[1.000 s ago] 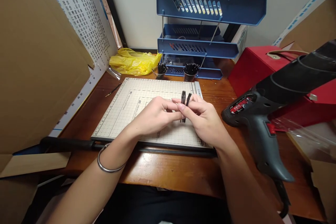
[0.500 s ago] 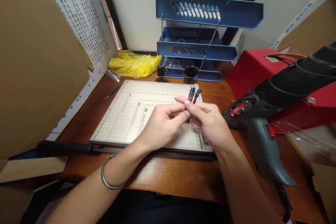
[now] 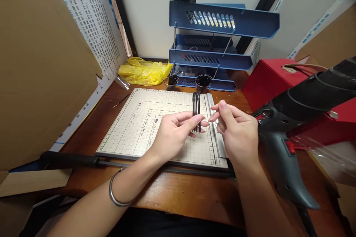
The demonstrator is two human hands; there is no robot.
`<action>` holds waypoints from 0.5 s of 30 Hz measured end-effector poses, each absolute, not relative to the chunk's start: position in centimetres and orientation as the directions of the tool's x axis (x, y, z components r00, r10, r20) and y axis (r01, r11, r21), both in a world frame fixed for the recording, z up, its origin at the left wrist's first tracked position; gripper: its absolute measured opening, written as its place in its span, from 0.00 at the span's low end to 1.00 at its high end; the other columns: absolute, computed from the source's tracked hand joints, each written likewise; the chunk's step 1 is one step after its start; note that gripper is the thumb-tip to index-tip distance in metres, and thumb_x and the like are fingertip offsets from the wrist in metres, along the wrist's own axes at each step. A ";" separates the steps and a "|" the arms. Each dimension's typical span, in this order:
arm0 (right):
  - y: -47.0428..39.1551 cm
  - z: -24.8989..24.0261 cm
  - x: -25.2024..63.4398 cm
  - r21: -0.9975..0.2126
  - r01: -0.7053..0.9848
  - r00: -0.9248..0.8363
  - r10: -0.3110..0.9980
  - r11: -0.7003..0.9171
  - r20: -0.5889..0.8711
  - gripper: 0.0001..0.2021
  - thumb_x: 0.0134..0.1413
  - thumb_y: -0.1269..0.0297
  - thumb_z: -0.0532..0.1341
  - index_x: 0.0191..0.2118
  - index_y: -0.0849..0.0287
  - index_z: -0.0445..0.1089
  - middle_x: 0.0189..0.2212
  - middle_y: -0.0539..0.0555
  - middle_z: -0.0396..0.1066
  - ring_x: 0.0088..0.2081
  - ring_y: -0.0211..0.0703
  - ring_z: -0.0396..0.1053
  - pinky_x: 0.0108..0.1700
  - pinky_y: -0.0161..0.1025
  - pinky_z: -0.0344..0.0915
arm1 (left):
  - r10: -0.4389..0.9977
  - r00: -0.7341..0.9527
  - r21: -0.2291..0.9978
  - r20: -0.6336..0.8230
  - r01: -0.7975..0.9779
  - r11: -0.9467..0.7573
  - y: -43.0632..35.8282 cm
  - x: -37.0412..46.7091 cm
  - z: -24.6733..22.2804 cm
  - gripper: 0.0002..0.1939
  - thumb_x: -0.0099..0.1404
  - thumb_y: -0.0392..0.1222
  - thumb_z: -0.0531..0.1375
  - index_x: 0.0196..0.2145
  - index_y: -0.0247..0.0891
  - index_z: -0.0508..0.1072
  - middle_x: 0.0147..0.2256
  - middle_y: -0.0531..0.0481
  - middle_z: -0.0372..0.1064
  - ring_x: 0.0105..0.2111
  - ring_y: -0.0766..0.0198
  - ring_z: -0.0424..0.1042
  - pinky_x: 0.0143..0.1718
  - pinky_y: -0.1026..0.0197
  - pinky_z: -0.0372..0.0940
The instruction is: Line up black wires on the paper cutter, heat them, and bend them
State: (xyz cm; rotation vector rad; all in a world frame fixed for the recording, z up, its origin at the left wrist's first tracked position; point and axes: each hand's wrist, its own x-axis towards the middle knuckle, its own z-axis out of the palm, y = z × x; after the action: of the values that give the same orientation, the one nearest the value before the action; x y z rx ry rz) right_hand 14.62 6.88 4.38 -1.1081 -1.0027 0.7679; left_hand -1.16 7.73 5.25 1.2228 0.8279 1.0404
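Note:
My left hand (image 3: 175, 133) pinches several thin black wire-like pieces (image 3: 196, 104) between thumb and fingers. The pieces stand nearly upright, side by side, over the right part of a cream paper-cutter board (image 3: 125, 133); their exact kind is unclear. Just to the right, my right hand (image 3: 236, 129) is apart from them, its thumb raised and its fingers loosely bent, with nothing visible in it. Behind the board, two small clear cups, one on the left (image 3: 170, 86) and one on the right (image 3: 202, 88), hold bunches of similar black pieces.
A grey-black heat gun (image 3: 289, 133) with a red switch stands close on the right, before a red box (image 3: 272, 77). Blue tray shelves (image 3: 205, 57) and a yellow plastic bag (image 3: 144, 71) are at the back. The cutter's black handle (image 3: 69, 157) juts left along the front.
My right hand has let go of the black pieces and moved right. My left hand keeps hold of them, now lined up side by side instead of fanned. The view has shifted slightly.

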 end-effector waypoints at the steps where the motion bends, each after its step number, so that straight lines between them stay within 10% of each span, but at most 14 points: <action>1: 6.8 4.4 14.7 -0.958 0.038 0.387 0.880 0.285 0.277 0.13 0.57 0.51 0.68 0.33 0.56 0.82 0.22 0.49 0.74 0.17 0.29 0.56 0.19 0.32 0.53 | 0.941 0.336 0.985 0.034 -0.172 0.026 7.7 -1.1 5.3 0.10 0.68 0.45 0.66 0.37 0.35 0.83 0.36 0.47 0.82 0.34 0.67 0.79 0.32 0.70 0.71; 7: 6.4 5.2 14.3 -0.951 0.147 0.426 0.850 0.272 0.309 0.13 0.49 0.56 0.74 0.23 0.57 0.79 0.20 0.51 0.76 0.24 0.37 0.72 0.32 0.35 0.70 | 0.934 0.357 0.986 0.026 -0.162 0.035 7.6 -1.0 5.3 0.10 0.68 0.44 0.66 0.36 0.35 0.83 0.37 0.47 0.83 0.32 0.69 0.78 0.32 0.71 0.69; 15: 6.4 5.6 13.9 -0.953 -0.232 0.257 0.957 0.195 0.134 0.19 0.41 0.60 0.78 0.37 0.56 0.71 0.29 0.51 0.80 0.26 0.37 0.76 0.23 0.28 0.71 | 0.915 0.401 0.988 0.035 -0.151 0.028 7.6 -0.8 5.1 0.08 0.67 0.41 0.66 0.38 0.35 0.84 0.35 0.47 0.82 0.29 0.70 0.77 0.31 0.70 0.68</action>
State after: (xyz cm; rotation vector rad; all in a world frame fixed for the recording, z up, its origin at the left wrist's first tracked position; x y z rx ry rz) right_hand 13.89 6.36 5.62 -1.0071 -0.9247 1.0254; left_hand -0.76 7.63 5.10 1.2673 0.7916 0.9723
